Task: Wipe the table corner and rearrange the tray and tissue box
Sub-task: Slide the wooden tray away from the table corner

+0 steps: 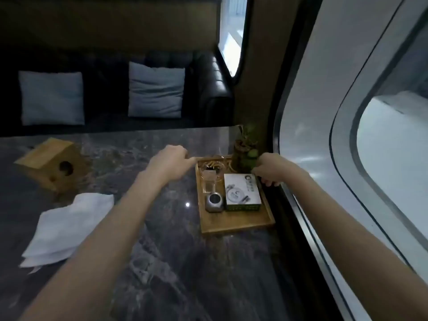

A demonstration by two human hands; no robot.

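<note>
A wooden tray (234, 222) lies on the dark marble table (176, 251) at its far right corner, by the window wall. My left hand (170, 162) grips the tray's far left rim, and my right hand (269, 169) grips its right rim. In the tray are a white and green box (242, 192), a small grey device (214, 201), a clear card holder, cables and a potted plant (245, 148). The wooden tissue box (49, 165) lies tipped on its side at the far left. A white cloth (69, 224) rests folded on the table's left.
A dark sofa (215, 89) with two pale cushions (156, 89) stands beyond the table's far edge. A curved window frame (308, 181) runs close along the table's right side.
</note>
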